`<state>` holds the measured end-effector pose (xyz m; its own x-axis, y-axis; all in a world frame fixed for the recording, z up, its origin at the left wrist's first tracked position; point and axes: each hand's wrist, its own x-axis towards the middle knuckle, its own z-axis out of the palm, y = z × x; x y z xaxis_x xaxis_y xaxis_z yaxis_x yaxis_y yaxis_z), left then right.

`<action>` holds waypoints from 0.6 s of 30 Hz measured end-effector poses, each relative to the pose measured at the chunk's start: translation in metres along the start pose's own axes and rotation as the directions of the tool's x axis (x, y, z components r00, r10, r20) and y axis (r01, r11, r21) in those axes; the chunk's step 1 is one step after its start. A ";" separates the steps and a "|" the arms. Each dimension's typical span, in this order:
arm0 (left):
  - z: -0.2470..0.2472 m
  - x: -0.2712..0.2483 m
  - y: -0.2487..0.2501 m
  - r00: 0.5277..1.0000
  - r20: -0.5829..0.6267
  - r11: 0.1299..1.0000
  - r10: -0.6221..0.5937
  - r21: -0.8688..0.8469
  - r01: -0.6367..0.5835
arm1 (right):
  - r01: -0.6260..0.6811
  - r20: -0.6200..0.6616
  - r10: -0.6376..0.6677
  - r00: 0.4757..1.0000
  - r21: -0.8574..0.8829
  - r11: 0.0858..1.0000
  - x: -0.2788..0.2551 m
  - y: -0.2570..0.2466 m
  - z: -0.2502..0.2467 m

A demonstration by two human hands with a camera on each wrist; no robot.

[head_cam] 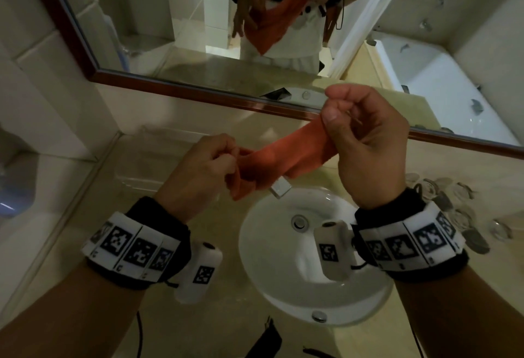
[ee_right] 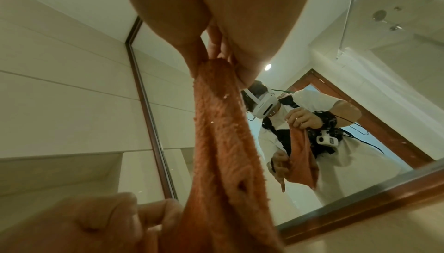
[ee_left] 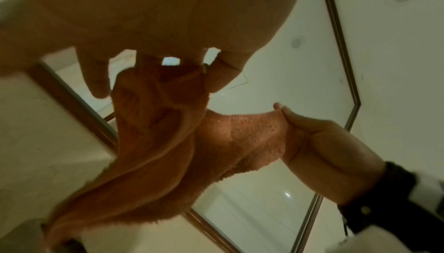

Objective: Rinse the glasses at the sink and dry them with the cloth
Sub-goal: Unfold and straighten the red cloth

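An orange cloth [head_cam: 286, 159] hangs stretched between both hands above the white sink [head_cam: 272, 281]. My left hand [head_cam: 204, 170] pinches its lower end, and my right hand [head_cam: 365, 142] pinches the upper end, higher and to the right. The left wrist view shows the cloth [ee_left: 168, 143] bunched under my left hand's fingers [ee_left: 96, 78] and held at its far end by my right hand [ee_left: 319, 152]. In the right wrist view the cloth [ee_right: 223, 143] runs down from my right hand to my left hand [ee_right: 100, 224]. Several clear glasses [head_cam: 453, 201] stand on the counter right of the sink.
A chrome tap [head_cam: 280, 187] pokes out under the cloth at the sink's back. A wood-framed mirror [head_cam: 170, 82] covers the wall behind the beige counter [head_cam: 198, 315]. A clear tray [head_cam: 141, 170] lies left of the sink. A bathtub [head_cam: 442, 94] shows in the mirror.
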<state>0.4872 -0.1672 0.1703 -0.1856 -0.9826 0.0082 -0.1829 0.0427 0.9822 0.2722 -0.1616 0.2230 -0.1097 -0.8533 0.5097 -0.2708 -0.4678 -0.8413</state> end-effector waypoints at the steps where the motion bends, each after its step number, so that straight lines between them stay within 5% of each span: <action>1: 0.001 -0.001 0.003 1.000 -0.010 1.000 0.001 0.016 0.000 | -0.003 0.022 0.002 1.000 0.030 1.000 0.001 -0.003 0.001; 4: 0.005 -0.002 0.019 0.995 0.044 0.986 0.092 0.137 -0.097 | -0.052 0.121 0.043 0.992 0.076 0.996 0.004 -0.011 0.008; 7: 0.019 -0.002 0.038 0.963 0.183 0.974 0.198 0.074 -0.215 | -0.053 0.220 0.056 0.974 -0.021 0.998 0.004 -0.013 0.013; 14: 0.039 0.004 0.051 0.956 0.085 0.957 0.282 0.047 -0.287 | -0.115 0.255 0.110 0.961 0.005 0.993 -0.004 -0.002 -0.003; 18: 0.041 0.005 0.053 0.958 0.054 0.959 0.283 -0.033 -0.281 | -0.196 0.475 0.286 0.832 -0.232 0.953 -0.022 0.022 -0.017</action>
<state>0.4374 -0.1622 0.2147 -0.2815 -0.9191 0.2756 -0.0917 0.3117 0.9458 0.2520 -0.1494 0.1966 0.2859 -0.9533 0.0975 -0.4585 -0.2254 -0.8596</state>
